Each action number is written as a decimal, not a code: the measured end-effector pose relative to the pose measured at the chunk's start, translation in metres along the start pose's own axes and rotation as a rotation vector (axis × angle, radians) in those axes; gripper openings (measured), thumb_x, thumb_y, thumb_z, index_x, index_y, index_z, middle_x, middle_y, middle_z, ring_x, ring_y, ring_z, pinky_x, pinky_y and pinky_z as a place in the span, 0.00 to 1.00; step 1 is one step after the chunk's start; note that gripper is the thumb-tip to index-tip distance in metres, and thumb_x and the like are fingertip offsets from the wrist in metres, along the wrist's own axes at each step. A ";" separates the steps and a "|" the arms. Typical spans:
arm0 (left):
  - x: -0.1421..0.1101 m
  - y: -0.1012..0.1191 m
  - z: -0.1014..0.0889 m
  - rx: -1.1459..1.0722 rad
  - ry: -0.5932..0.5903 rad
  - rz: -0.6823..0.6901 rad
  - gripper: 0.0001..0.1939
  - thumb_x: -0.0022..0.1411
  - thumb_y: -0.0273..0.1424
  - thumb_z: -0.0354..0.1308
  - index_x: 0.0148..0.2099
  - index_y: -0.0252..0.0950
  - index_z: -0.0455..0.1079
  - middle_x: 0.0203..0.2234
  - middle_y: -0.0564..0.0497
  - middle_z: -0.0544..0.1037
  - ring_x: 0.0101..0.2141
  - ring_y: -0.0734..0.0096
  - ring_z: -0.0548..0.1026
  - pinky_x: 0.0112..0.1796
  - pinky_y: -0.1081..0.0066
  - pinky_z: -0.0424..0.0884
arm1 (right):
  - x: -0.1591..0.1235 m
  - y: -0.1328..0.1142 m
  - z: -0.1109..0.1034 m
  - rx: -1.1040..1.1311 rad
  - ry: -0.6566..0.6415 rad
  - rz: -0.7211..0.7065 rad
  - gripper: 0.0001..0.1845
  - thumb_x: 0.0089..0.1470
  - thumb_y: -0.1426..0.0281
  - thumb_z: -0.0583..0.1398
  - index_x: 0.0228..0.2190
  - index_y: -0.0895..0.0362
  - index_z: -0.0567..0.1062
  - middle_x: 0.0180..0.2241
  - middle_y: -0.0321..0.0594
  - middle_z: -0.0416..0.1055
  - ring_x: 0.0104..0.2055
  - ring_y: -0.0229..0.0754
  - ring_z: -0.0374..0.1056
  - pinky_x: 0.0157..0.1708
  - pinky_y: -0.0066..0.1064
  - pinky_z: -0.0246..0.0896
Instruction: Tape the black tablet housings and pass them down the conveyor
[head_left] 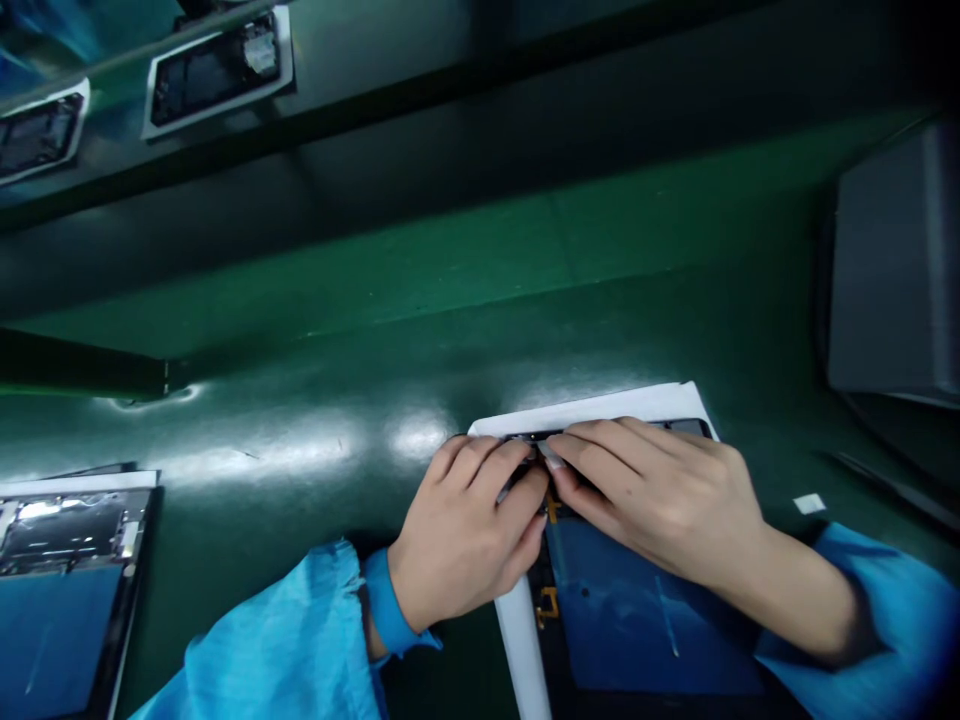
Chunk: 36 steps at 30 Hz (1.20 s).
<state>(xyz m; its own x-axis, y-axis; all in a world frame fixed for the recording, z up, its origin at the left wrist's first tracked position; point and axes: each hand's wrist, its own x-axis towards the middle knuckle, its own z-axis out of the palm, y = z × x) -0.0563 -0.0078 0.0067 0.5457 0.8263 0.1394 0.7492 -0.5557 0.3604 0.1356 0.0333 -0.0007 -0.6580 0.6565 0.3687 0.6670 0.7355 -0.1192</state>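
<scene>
An opened tablet-like device (637, 610) with a blue film and orange flex strips lies on a white backing sheet (517, 640) in front of me. My left hand (476, 520), wearing a blue wristband (394, 605), has its fingers curled together at the device's upper left edge. What those fingers hold, if anything, is hidden. From the right, my right hand (660, 490) reaches over the device, thumb and fingers pinched on a small pale strip (551, 455) at the same edge. Both hands' fingertips are close together there.
A similar opened device (60, 610) lies at the left. Two more, one a dark unit (217, 75), sit on white sheets on the raised strip behind. A grey box (889, 270) stands at right, near tweezers-like dark tool (900, 490) and a small white piece (809, 504).
</scene>
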 end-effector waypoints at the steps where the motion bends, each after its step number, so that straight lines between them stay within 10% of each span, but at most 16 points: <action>1: 0.000 0.000 0.000 0.001 0.000 0.001 0.14 0.63 0.32 0.50 0.50 0.35 0.69 0.47 0.44 0.73 0.49 0.57 0.68 0.51 0.56 0.64 | 0.000 0.000 0.000 -0.004 0.002 -0.001 0.05 0.56 0.72 0.58 0.34 0.58 0.75 0.32 0.38 0.76 0.30 0.38 0.69 0.28 0.32 0.57; 36: -0.001 0.000 0.000 -0.013 -0.014 -0.008 0.14 0.64 0.33 0.50 0.50 0.35 0.68 0.48 0.45 0.72 0.49 0.58 0.67 0.51 0.58 0.62 | 0.001 -0.001 0.004 0.084 0.120 0.016 0.03 0.55 0.75 0.60 0.32 0.59 0.75 0.30 0.36 0.75 0.27 0.36 0.69 0.27 0.30 0.57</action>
<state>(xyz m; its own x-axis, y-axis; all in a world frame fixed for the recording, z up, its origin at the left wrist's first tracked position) -0.0574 -0.0085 0.0066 0.5452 0.8291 0.1235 0.7485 -0.5479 0.3736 0.1331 0.0336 -0.0038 -0.5977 0.6469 0.4736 0.6417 0.7401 -0.2011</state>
